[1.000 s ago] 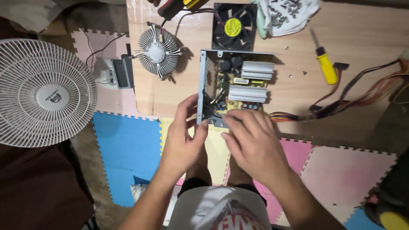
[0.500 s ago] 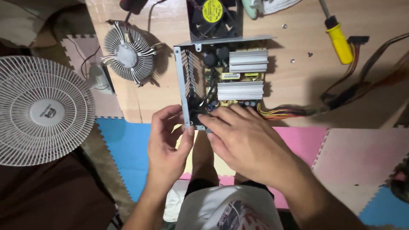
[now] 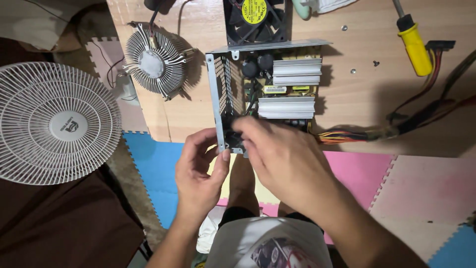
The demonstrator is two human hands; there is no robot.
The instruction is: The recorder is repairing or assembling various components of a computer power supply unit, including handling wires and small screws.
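Both hands are working at the near corner of an opened grey metal power supply box (image 3: pixel 267 94) lying on a pale wooden board (image 3: pixel 357 104).

The left hand (image 3: pixel 201 173) is pinching the box's perforated wall; the right hand (image 3: pixel 285 159) is reaching inside, its grip hidden. Coloured foam floor mats (image 3: pixel 396 183) and a white round fan (image 3: pixel 54 124) are sitting alongside.

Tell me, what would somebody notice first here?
Probably the open grey metal box of electronic parts with silver finned blocks in the middle of the wooden board, where the left hand pinches its near corner and the right hand reaches inside. After that, the big round white fan grille on the left and the yellow-handled screwdriver top right.
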